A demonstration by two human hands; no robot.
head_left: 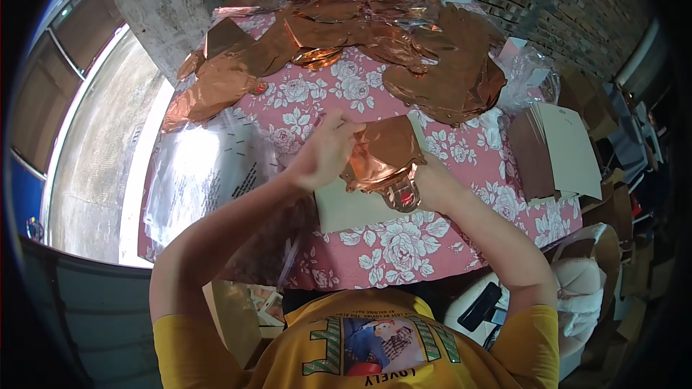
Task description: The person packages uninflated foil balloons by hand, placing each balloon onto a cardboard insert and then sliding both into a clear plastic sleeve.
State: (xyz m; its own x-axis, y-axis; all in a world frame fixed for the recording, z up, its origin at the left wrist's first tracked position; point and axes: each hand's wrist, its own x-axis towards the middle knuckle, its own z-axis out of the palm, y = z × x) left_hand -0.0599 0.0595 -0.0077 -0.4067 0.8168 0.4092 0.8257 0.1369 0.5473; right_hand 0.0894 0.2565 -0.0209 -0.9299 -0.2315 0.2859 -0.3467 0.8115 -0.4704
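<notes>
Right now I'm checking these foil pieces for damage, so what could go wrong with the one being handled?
The left hand and right hand pinch a copper foil balloon over a cardboard sheet; thin foil might crease or tear if pulled hard. The foil pile reaches the table's far right side, so pieces could slide off. The clear plastic bags look slippery and may shift.

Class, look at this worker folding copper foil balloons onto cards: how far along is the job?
Done: hard to tell; no finished pile shows clearly. In hand: the left hand and right hand fold one balloon over a card. Left: a large heap of balloons at the table's far side, a stack of blank cards and clear bags. It looks far from finished.
</notes>
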